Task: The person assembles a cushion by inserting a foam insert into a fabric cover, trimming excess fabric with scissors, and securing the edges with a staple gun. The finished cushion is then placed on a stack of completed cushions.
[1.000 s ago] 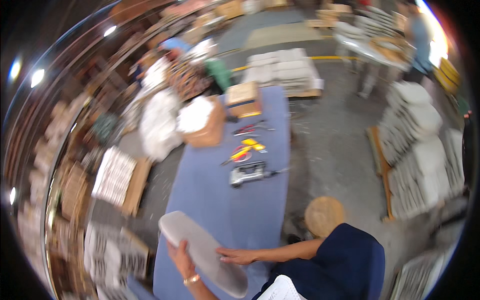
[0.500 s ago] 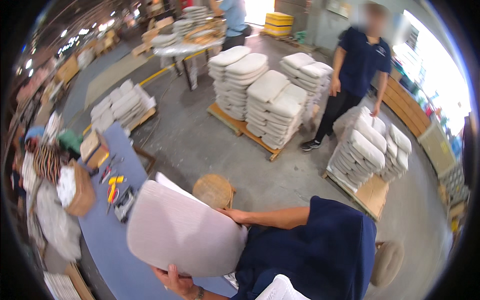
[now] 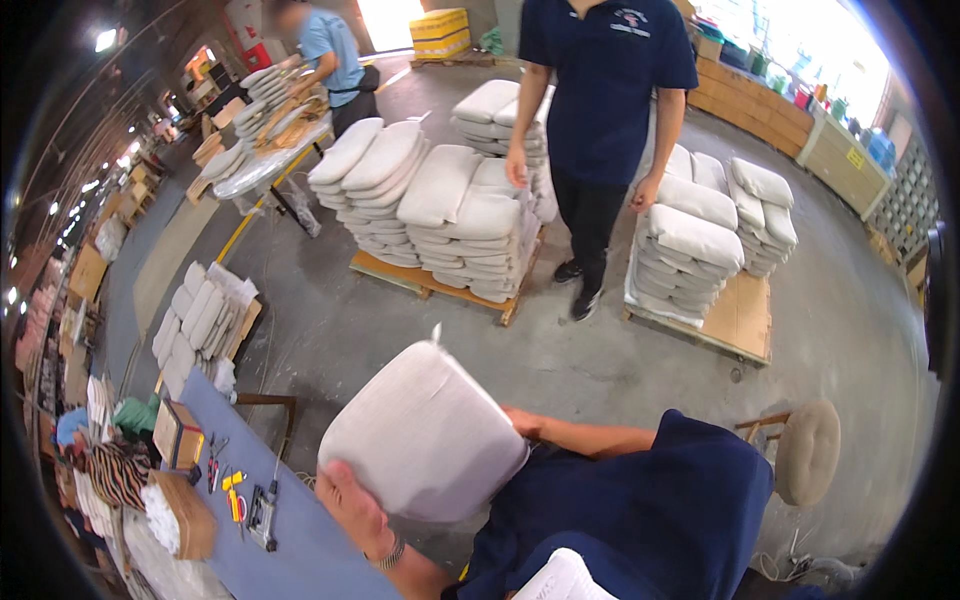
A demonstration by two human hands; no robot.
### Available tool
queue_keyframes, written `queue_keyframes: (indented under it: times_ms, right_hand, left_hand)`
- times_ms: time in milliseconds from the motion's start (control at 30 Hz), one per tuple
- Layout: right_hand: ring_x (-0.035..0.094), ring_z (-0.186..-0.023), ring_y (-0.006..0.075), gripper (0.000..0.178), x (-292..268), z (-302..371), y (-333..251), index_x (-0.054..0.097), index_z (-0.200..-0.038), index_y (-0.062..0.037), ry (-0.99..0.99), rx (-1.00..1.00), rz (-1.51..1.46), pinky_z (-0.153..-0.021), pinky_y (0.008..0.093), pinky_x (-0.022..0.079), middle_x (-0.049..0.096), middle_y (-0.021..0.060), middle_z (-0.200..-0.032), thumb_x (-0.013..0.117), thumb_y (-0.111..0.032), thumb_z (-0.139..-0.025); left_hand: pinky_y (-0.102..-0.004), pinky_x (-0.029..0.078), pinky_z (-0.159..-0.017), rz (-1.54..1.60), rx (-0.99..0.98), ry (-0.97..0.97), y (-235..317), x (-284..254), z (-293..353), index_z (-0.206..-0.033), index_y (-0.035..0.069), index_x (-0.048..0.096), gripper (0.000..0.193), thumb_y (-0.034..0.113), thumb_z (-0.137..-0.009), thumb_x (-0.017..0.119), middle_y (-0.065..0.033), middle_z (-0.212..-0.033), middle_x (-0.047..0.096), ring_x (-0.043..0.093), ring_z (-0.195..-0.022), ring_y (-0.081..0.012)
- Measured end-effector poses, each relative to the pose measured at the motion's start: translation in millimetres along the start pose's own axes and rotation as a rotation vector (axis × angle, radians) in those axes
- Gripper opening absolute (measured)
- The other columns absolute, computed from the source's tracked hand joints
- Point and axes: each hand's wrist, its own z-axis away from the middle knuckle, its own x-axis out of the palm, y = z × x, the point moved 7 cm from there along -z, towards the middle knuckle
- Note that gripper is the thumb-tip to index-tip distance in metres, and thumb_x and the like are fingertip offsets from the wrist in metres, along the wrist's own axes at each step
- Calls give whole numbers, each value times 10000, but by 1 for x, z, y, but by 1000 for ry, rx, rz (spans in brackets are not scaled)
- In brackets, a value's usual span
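Note:
A light grey padded chair seat (image 3: 425, 430) is held up between my hands, its smooth fabric face toward me. My left hand (image 3: 352, 508), with a watch at its wrist, grips the lower left edge. My right hand (image 3: 522, 422) is closed at the right edge, its fingertips partly hidden behind the seat. A small white tab sticks up from the seat's far corner. To the left, a blue-topped table (image 3: 300, 545) bears a staple gun (image 3: 263, 515), a yellow-handled tool (image 3: 236, 505) and pliers (image 3: 213, 470).
A person in a navy shirt (image 3: 610, 90) stands between pallets of stacked seats (image 3: 465, 215) and more stacks (image 3: 690, 245). Another person (image 3: 335, 60) works at a far table. A tufted round stool (image 3: 808, 453) is at right. Cardboard boxes (image 3: 185, 435) sit along the blue table.
My view has swung, and the seat now appears farther right, turned and tilted differently. My left hand has shifted up its left side. The person in navy appears nearer.

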Motion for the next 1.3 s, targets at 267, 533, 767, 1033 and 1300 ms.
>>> queue_keyframes:
  times_ms: [267, 533, 767, 1033, 1300]
  right_hand:
    - [645, -1031, 268, 630, -119, 45, 28, 723, -1162, -4, 286, 134, -156, -923, 413, 508, 698, 162, -1108, 480, -570, -1032]
    - [664, -913, 241, 591, -140, 118, 119, 731, -1101, 10, 618, 379, -642, -829, 406, 542, 714, 141, -988, 516, -535, -1031]
    - [511, -567, 108, 453, -308, 184, 133, 657, -801, -79, 1409, 41, -740, -506, 282, 408, 541, -4, -645, 559, -457, -1031]
    - [498, -700, 125, 267, -380, -346, -361, 645, -940, -35, 1174, -776, -117, -629, 313, 409, 531, -32, -700, 537, -254, -1048]
    - [646, -791, 241, 342, 17, -630, -492, 715, -935, -12, 136, -1022, 610, -820, 360, 510, 687, 91, -824, 538, -291, -1023]
  left_hand:
    - [-328, 548, -782, 127, 260, -766, 67, 243, -24, -1199, -9, 701, 565, 500, -953, 692, -125, -1002, 752, 705, -899, -177]
    - [-331, 566, -777, 202, 391, -1375, 89, 355, 5, -1279, 59, 680, 487, 395, -932, 739, -154, -1033, 754, 746, -875, -243]
    - [-327, 553, -815, 215, 242, -1132, 28, 296, -67, -1283, 38, 676, 500, 437, -983, 672, -94, -1048, 757, 721, -919, -196]
    - [-316, 562, -836, -15, 158, -252, -2, 71, -114, -1228, 23, 707, 501, 452, -971, 683, -77, -1062, 766, 726, -929, -180]
    - [-362, 586, -644, -507, 116, 467, -18, 21, -67, -1160, 85, 754, 557, 529, -826, 796, -108, -967, 774, 745, -747, -266]
